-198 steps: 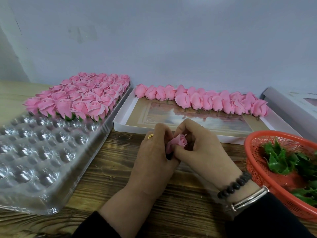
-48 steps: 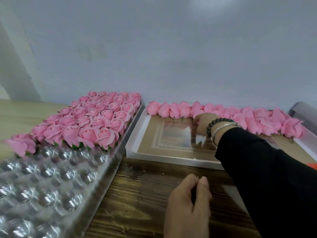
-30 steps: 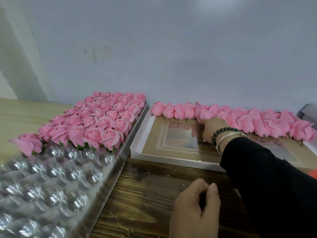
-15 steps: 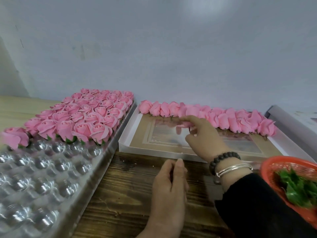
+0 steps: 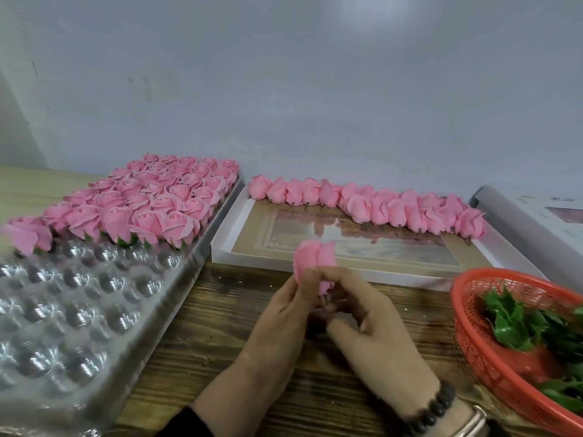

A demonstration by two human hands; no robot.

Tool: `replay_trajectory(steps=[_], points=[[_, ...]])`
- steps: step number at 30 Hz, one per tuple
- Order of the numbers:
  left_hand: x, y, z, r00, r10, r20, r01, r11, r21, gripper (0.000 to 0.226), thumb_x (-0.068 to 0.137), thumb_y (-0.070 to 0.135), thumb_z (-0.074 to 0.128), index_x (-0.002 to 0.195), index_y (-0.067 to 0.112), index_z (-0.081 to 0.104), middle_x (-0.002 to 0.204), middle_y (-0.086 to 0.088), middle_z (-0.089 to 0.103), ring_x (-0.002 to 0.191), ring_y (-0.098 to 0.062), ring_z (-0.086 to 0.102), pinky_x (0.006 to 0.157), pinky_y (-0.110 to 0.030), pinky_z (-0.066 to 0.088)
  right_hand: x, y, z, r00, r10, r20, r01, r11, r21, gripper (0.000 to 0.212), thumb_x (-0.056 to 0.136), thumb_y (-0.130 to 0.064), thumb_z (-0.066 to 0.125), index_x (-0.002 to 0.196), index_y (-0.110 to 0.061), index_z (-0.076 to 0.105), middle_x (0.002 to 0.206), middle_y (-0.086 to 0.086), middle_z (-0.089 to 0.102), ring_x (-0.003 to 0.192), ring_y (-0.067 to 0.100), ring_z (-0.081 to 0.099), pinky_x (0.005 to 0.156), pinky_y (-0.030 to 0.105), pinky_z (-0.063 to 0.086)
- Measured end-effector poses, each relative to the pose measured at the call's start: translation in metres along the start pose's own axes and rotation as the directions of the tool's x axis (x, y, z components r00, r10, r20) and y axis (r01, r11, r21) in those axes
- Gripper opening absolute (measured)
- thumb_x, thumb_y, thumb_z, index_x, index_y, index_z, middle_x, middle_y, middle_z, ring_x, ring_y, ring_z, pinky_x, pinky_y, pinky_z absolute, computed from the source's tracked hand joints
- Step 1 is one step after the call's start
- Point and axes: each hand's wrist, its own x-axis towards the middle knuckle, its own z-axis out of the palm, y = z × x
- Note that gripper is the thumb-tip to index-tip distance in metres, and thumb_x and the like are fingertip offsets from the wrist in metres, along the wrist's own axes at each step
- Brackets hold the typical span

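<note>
Here, left hand (image 5: 277,323) and right hand (image 5: 378,342) pinch a rose (image 5: 315,263) over the wooden table (image 5: 220,310).

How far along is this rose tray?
Done: the clear tray holds roses with green bases in its far rows. In hand: the left hand pinches one rose, the right hand touches its stem. Left: the near cups are empty, a row of bare roses lies on the white box, and green leaves wait in the red basket.
</note>
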Motion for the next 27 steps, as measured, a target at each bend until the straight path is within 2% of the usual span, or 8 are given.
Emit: replay_trajectory(steps=[3, 7, 12, 16, 19, 21, 25, 27], points=[[0.001, 0.003, 0.0, 0.998, -0.055, -0.023, 0.051, 0.986, -0.158, 0.091, 0.055, 0.059, 0.077, 0.123, 0.003, 0.055, 0.105, -0.017, 0.068, 0.098, -0.026, 0.066, 0.077, -0.026, 0.053, 0.002, 0.003, 0.003, 0.998, 0.029, 0.056, -0.032, 0.999, 0.039, 0.068, 0.071, 0.022, 0.044, 0.092, -0.039, 0.064, 0.088, 0.005, 0.059, 0.071, 0.006, 0.053, 0.066, 0.017, 0.044], [0.002, 0.005, -0.005, 0.993, -0.099, -0.069, 0.083, 0.974, -0.209, 0.101, 0.044, 0.05, 0.087, 0.123, -0.003, 0.052, 0.109, -0.022, 0.064, 0.098, -0.029, 0.064, 0.077, -0.031, 0.055, 0.004, 0.002, 0.004, 0.989, 0.068, 0.134, -0.072, 0.997, 0.027, 0.048, 0.064, 0.004, 0.045, 0.09, -0.033, 0.061, 0.087, 0.006, 0.054, 0.065, 0.006, 0.052, 0.061, 0.018, 0.043], [0.002, 0.007, -0.011, 0.984, -0.095, -0.148, 0.06, 0.973, -0.224, 0.053, 0.065, 0.022, 0.072, 0.113, 0.004, 0.057, 0.099, -0.023, 0.06, 0.085, -0.029, 0.061, 0.068, -0.033, 0.056, 0.003, 0.003, 0.003, 0.973, 0.039, 0.229, -0.036, 0.999, -0.018, 0.053, 0.067, 0.016, 0.041, 0.082, -0.031, 0.06, 0.089, 0.002, 0.053, 0.075, 0.004, 0.055, 0.068, 0.017, 0.045], [0.003, 0.008, -0.014, 0.978, -0.031, -0.204, -0.007, 0.983, -0.183, 0.044, 0.062, 0.015, 0.064, 0.106, 0.011, 0.06, 0.08, -0.017, 0.065, 0.068, -0.021, 0.064, 0.058, -0.028, 0.056, 0.004, 0.006, 0.001, 0.978, 0.023, 0.207, -0.002, 0.995, -0.101, 0.045, 0.064, 0.019, 0.044, 0.07, -0.023, 0.059, 0.087, 0.005, 0.056, 0.082, 0.013, 0.057, 0.074, 0.017, 0.044], [0.003, 0.007, -0.014, 0.971, 0.04, -0.234, -0.058, 0.996, -0.07, 0.038, 0.066, 0.014, 0.064, 0.103, 0.014, 0.059, 0.081, -0.015, 0.065, 0.068, -0.019, 0.065, 0.057, -0.026, 0.054, 0.007, 0.012, -0.001, 1.0, 0.0, -0.02, -0.002, 0.994, -0.106, 0.039, 0.066, 0.019, 0.048, 0.067, -0.019, 0.054, 0.081, 0.006, 0.06, 0.078, 0.016, 0.058, 0.066, 0.026, 0.044], [0.003, 0.004, -0.015, 0.97, 0.08, -0.228, -0.065, 0.995, 0.076, 0.03, 0.077, 0.008, 0.062, 0.104, 0.022, 0.059, 0.095, -0.017, 0.062, 0.074, -0.02, 0.064, 0.062, -0.027, 0.053, 0.009, 0.013, -0.003, 0.993, 0.014, -0.119, -0.02, 0.999, -0.044, 0.038, 0.07, 0.016, 0.056, 0.081, -0.021, 0.057, 0.085, 0.003, 0.059, 0.072, 0.012, 0.056, 0.06, 0.02, 0.042], [0.0, 0.001, -0.012, 0.986, 0.118, -0.114, -0.077, 0.945, 0.317, 0.04, 0.088, 0.01, 0.055, 0.119, 0.035, 0.051, 0.096, -0.006, 0.062, 0.072, -0.003, 0.064, 0.061, -0.014, 0.049, 0.011, 0.011, -0.008, 0.999, 0.019, -0.046, -0.023, 0.995, -0.096, 0.056, 0.072, -0.003, 0.071, 0.105, -0.046, 0.056, 0.098, -0.008, 0.055, 0.071, 0.007, 0.053, 0.064, 0.013, 0.042], [-0.001, 0.001, -0.009, 0.991, 0.114, -0.076, -0.079, 0.926, 0.37, 0.042, 0.087, 0.029, 0.055, 0.125, 0.041, 0.043, 0.097, 0.005, 0.064, 0.078, 0.005, 0.063, 0.064, -0.009, 0.048, 0.011, 0.008, -0.01, 1.0, 0.02, 0.024, -0.016, 0.991, -0.132, 0.061, 0.072, -0.005, 0.072, 0.109, -0.05, 0.055, 0.094, -0.009, 0.056, 0.066, 0.001, 0.052, 0.061, 0.01, 0.041]])
